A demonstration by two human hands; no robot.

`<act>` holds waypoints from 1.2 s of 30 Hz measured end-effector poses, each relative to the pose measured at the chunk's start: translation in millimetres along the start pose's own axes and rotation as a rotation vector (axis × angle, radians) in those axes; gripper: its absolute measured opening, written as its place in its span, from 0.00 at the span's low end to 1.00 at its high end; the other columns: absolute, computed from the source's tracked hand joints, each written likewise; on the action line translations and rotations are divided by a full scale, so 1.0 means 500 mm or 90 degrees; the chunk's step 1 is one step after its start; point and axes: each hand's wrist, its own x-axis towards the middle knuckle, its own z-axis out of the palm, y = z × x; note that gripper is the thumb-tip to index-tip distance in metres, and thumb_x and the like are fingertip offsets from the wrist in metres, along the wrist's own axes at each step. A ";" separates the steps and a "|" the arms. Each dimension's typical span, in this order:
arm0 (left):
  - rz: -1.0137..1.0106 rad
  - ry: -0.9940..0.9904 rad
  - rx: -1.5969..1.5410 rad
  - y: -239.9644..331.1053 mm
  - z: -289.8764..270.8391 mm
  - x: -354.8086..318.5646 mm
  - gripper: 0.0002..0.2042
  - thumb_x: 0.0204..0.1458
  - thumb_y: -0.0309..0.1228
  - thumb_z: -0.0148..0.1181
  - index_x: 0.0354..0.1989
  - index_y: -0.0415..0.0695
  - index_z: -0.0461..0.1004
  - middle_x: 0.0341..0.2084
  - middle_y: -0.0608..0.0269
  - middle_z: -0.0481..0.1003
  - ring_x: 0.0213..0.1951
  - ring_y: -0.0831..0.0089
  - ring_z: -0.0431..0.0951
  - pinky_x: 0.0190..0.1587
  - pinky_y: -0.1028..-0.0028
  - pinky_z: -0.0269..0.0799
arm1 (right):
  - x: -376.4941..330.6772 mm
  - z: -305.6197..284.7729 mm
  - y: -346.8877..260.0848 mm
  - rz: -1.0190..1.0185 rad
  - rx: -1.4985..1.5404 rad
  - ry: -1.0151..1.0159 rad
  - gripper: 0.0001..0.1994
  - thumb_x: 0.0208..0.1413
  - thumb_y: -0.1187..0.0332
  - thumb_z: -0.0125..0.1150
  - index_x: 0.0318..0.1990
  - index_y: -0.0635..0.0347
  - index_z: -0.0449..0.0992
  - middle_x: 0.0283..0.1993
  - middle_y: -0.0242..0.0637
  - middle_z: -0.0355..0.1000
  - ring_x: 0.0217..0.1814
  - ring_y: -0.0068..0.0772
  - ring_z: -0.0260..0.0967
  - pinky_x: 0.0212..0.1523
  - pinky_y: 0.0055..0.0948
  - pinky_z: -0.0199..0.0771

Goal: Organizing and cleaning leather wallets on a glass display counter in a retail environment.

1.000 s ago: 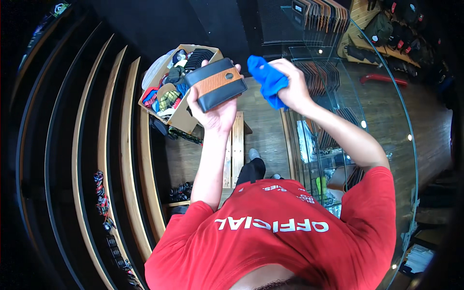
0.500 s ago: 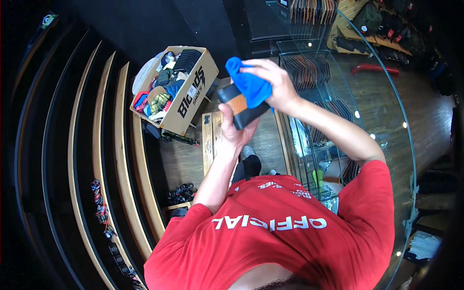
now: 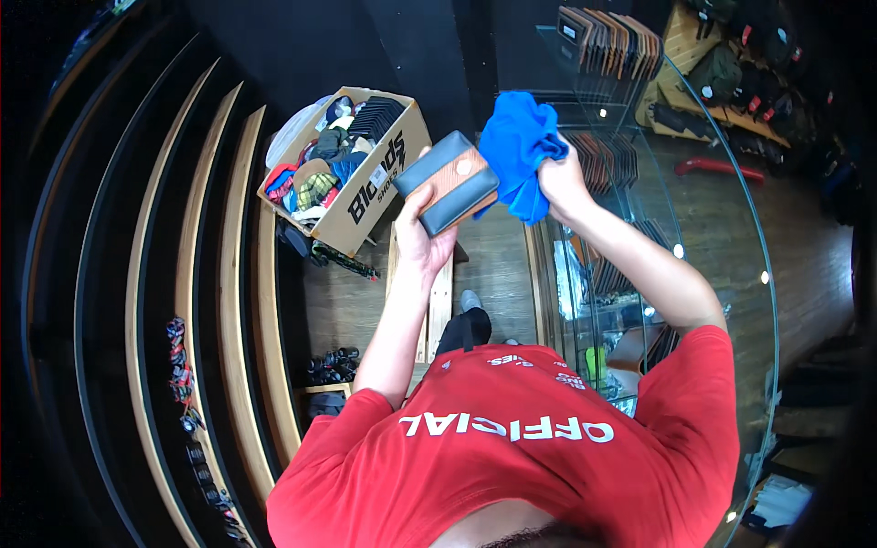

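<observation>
My left hand (image 3: 424,230) grips a black wallet (image 3: 452,208) with a brown textured band across its middle, thumb on the front and the other fingers behind it. A small pale round mark shows on the band. In my right hand (image 3: 565,187) is a bunched blue cloth (image 3: 517,146), pinched at its right side and hanging loosely. The cloth is just right of the wallet; its lower edge passes close by the wallet's right end, and I cannot tell if they touch.
A cardboard box (image 3: 388,187) full of caps and folded clothes stands at the far left. Wood-edged shelves (image 3: 233,301) curve along the left. On the right is a glass display case (image 3: 763,301) with rows of wallets (image 3: 610,41) on top and inside. A wooden bench (image 3: 440,306) stands below my hands.
The blue cloth has come off the wallet and moved right and up with my right hand, spreading wider. The wallet has turned so its banded face shows more fully.
</observation>
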 end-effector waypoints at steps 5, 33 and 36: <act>0.061 0.113 0.262 -0.041 -0.061 0.005 0.35 0.62 0.42 0.63 0.73 0.48 0.52 0.66 0.49 0.59 0.66 0.63 0.64 0.66 0.62 0.65 | -0.055 0.064 -0.041 0.021 -0.151 -0.085 0.24 0.61 0.84 0.49 0.65 0.61 0.70 0.56 0.38 0.76 0.58 0.29 0.72 0.61 0.30 0.71; 0.020 0.024 -0.087 0.068 -0.066 -0.021 0.27 0.69 0.55 0.41 0.68 0.50 0.63 0.61 0.63 0.69 0.64 0.70 0.68 0.69 0.62 0.60 | 0.028 0.262 0.040 -0.333 -0.478 -0.302 0.20 0.43 0.82 0.63 0.48 0.63 0.78 0.44 0.47 0.75 0.50 0.52 0.75 0.51 0.37 0.75; 0.127 0.062 -0.092 0.095 -0.054 -0.033 0.25 0.66 0.50 0.53 0.66 0.50 0.64 0.60 0.64 0.71 0.62 0.72 0.70 0.67 0.62 0.63 | 0.018 0.324 0.094 -0.376 -0.438 -0.288 0.19 0.40 0.83 0.63 0.45 0.65 0.78 0.45 0.48 0.75 0.50 0.53 0.76 0.51 0.38 0.76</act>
